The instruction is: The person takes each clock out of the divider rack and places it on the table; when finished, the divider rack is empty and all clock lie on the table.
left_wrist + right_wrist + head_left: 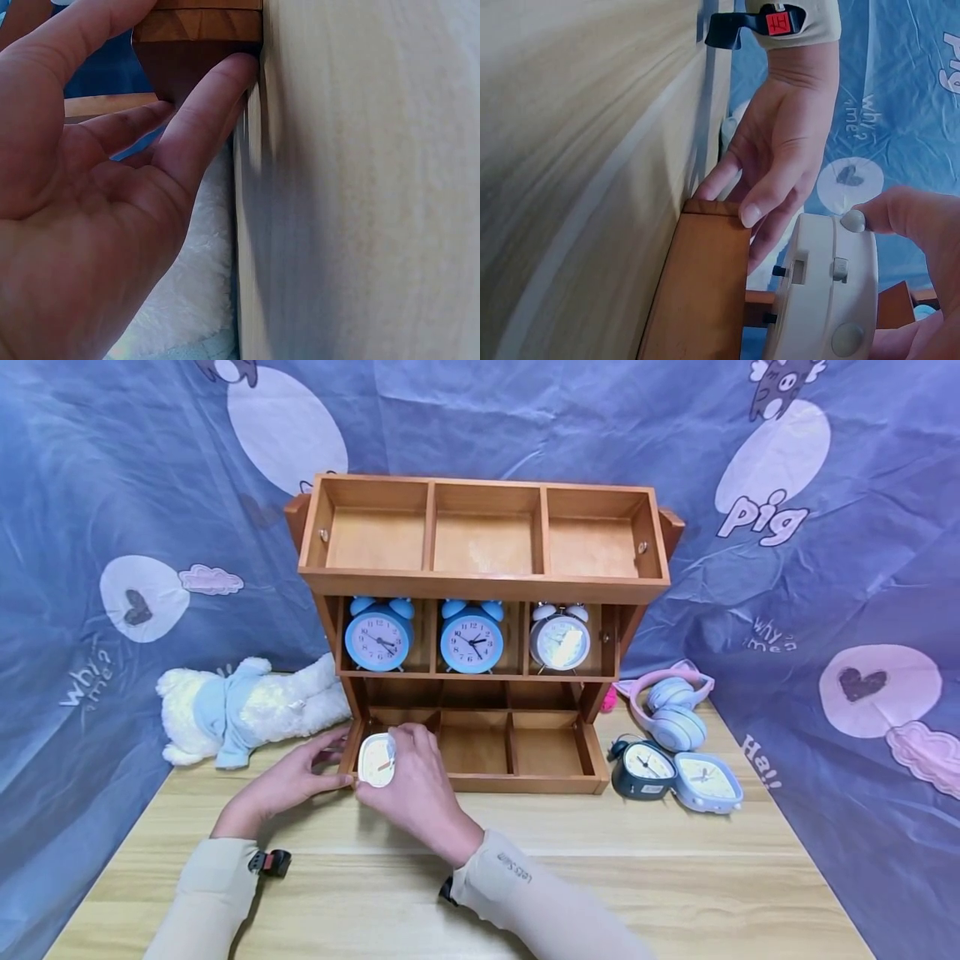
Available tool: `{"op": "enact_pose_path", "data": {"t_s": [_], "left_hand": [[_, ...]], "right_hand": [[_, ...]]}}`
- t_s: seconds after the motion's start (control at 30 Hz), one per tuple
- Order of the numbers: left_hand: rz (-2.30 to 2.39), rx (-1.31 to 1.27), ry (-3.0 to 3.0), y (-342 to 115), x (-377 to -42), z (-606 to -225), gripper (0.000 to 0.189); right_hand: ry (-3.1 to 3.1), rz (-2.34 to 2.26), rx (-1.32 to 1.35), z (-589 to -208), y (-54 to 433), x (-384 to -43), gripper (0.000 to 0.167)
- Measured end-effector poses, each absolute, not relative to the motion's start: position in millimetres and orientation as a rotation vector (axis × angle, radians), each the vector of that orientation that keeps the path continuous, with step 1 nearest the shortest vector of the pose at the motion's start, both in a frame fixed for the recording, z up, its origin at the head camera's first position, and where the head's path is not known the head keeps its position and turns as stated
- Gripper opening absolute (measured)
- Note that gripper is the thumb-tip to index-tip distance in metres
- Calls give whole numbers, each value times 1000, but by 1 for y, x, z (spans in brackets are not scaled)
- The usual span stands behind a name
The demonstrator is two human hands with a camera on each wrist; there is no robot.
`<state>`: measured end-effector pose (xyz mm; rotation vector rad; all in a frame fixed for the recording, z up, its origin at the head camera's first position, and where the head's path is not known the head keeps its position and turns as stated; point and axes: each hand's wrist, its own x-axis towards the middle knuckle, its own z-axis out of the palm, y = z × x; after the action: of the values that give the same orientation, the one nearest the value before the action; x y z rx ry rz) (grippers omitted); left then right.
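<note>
Cream sleeves (216,893) reach in over the pale wood-grain bench (337,910), a black strap (272,862) showing at the left wrist. From where I stand, the person's right grip (423,785), a bare hand, has its thumb and fingers closed about the side of a small white rounded clock (372,762). That clock is at the front of the left-hand compartment in the bottom tier of a brown wooden three-tier rack (480,585), its face turned up; I cannot tell whether it touches the wood. The left grip (292,777) has its fingers spread and fairly straight, touching the bottom tier's left front corner, thumb at the front.

On the middle tier stand two round blue twin-bell clocks (378,639) and, in the right compartment, a round white twin-bell clock (560,643). A dark green clock (645,768) sits right of the rack, just beside a pale blue square clock (708,783), with pink and pale-blue headphones (678,727) behind them. Over on the left lies a fluffy white plush toy in a light blue top (240,710).
</note>
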<state>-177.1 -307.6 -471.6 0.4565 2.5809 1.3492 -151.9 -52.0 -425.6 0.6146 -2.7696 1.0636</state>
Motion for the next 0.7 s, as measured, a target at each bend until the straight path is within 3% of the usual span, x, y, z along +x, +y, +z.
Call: {"op": "enact_pose_path", "data": {"t_s": [0.7], "left_hand": [[1290, 458, 2627, -307, -177, -469, 89]], "right_hand": [[-2821, 1110, 672, -430, -43, -122, 88]]}}
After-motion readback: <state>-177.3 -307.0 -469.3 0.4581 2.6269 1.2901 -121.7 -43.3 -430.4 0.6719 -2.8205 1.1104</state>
